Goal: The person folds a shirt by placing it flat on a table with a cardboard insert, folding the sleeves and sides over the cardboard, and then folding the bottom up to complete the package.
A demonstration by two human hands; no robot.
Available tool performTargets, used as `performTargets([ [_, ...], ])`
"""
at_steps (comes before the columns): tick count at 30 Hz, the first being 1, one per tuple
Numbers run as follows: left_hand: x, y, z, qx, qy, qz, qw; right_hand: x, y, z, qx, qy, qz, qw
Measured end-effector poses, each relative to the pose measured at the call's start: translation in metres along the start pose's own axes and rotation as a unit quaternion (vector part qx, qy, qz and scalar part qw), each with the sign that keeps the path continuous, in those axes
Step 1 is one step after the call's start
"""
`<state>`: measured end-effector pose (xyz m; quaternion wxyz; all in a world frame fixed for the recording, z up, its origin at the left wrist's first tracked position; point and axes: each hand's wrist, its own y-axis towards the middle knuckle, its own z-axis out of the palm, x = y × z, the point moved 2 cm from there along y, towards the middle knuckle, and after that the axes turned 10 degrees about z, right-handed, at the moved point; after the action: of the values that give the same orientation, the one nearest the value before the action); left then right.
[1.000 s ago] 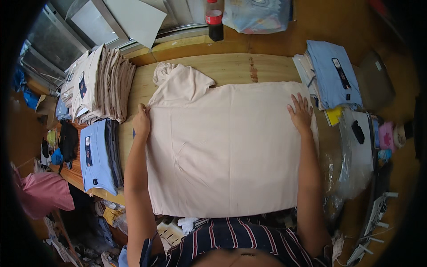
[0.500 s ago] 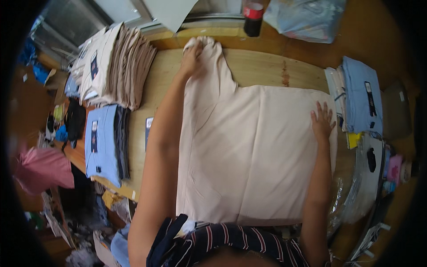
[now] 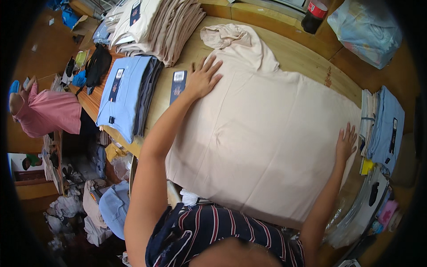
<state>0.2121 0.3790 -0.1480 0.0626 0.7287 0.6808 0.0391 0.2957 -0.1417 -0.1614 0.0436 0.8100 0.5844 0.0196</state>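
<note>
A pale beige garment [image 3: 249,147] lies spread across the wooden table in front of me. At its far end a narrower part [image 3: 249,44] is bunched and wrinkled. My left hand [image 3: 203,79] rests flat with fingers spread on the garment's far left edge, just below that bunched part. Over at the right edge, my right hand [image 3: 346,143] presses on the cloth, fingers apart. Neither hand grips anything. Just left of my left hand, a dark card tag [image 3: 178,84] with a white label lies on the table.
A tall stack of folded beige garments [image 3: 164,31] stands at the far left, with folded blue garments [image 3: 126,95] nearer. More blue garments [image 3: 387,129] sit at the right. A cola bottle [image 3: 314,17] and plastic bag [image 3: 367,33] are at the back. Someone in pink [image 3: 53,111] is at left.
My left hand has come off the bunched far end and moved nearer, now flat on the left edge. My right hand stays on the right edge. The view has swung left.
</note>
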Motion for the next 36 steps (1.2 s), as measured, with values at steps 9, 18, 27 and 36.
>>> performTargets([
  [9, -0.15, -0.069, -0.02, -0.036, -0.104, 0.107, 0.988, 0.058, -0.113, -0.048, -0.016, -0.006, -0.073, 0.997],
  [18, -0.053, -0.129, -0.029, 0.04, -0.048, 0.03, 0.998, -0.056, -0.103, -0.02, 0.021, 0.002, 0.047, 0.999],
  [27, -0.087, -0.17, -0.033, 0.047, -0.05, -0.002, 0.998, -0.058, -0.154, -0.016, -0.073, 0.089, -0.01, 0.993],
  [36, -0.084, -0.173, -0.03, 0.015, -0.028, -0.011, 0.999, -0.132, -0.157, -0.065, -0.058, 0.225, 0.054, 0.971],
])
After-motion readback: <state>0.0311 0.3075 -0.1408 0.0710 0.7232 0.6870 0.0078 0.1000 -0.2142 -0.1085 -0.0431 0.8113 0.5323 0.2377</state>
